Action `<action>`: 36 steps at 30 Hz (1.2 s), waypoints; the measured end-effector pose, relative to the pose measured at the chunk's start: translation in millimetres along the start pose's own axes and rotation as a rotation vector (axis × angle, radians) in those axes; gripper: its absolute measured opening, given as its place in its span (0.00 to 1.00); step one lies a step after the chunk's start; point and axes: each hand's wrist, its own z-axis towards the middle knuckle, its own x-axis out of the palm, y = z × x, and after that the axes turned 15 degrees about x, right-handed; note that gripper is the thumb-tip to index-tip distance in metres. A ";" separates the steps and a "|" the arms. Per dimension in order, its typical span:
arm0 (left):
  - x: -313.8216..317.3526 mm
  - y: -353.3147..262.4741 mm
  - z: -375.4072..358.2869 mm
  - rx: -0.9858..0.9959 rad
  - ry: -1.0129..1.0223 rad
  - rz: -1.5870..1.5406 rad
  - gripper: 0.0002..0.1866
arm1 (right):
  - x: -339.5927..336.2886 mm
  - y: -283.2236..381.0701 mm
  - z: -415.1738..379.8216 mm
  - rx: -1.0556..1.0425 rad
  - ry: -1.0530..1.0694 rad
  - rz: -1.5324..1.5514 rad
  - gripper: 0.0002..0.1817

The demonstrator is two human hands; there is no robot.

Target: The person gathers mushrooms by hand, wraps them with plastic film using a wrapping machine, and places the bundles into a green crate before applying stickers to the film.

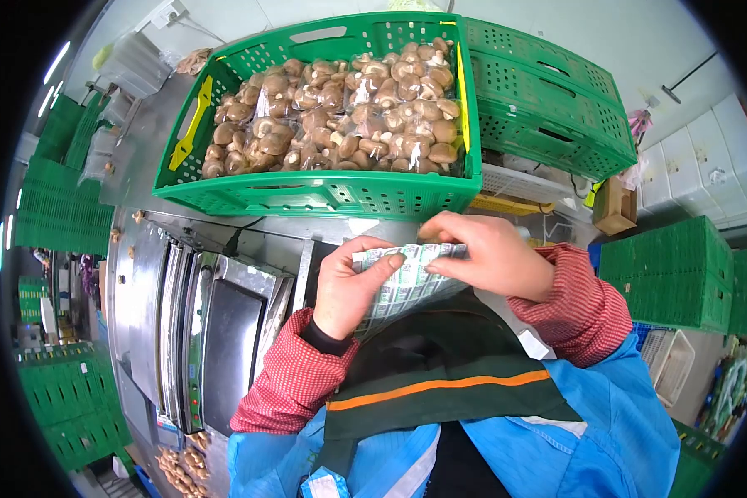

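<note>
My left hand (348, 282) grips the near edge of a sheet of small printed labels (406, 278), thumb on top. My right hand (481, 253) pinches the sheet's far upper edge with its fingertips. The sheet is held close to my chest, above a dark green apron with an orange stripe (440, 373). Just beyond my hands stands a green plastic crate (323, 195) filled with several clear packs of brown mushrooms (340, 116).
A stainless steel machine (199, 324) lies to the left below the crate. More green crates (556, 100) are stacked right of the full one, and others (672, 270) at far right and far left. Loose mushrooms (182, 461) lie at the bottom left.
</note>
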 end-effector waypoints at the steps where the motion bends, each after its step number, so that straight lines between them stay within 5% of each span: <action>1: -3.4 2.0 -1.4 0.025 -0.021 0.003 0.07 | -2.8 -1.6 -3.0 0.000 -0.013 -0.031 0.11; 4: -16.1 4.2 -6.6 0.017 -0.036 -0.038 0.07 | -11.9 -12.4 -3.0 0.193 0.243 0.147 0.12; 8: -30.9 2.1 -10.4 -0.051 -0.098 -0.192 0.07 | -2.2 -7.1 2.1 0.170 0.286 0.120 0.08; 14: -47.9 -17.2 -10.8 0.026 -0.080 0.024 0.08 | 10.2 21.2 16.8 -0.081 0.075 0.131 0.07; 21: -59.9 -23.4 -4.1 0.006 -0.116 0.019 0.09 | 13.0 44.4 37.9 -0.335 -0.103 -0.238 0.06; 32: -87.0 -12.2 28.5 -0.225 -0.291 -0.318 0.10 | 22.5 42.9 79.8 -0.880 -0.313 -0.591 0.11; 35: -94.6 -12.9 34.8 -0.222 -0.301 -0.275 0.10 | -7.2 38.8 114.0 -0.749 -0.271 -0.306 0.08; 36: -95.9 -16.4 35.0 -0.200 -0.308 -0.245 0.10 | -31.5 37.3 132.2 -0.536 -0.247 -0.236 0.06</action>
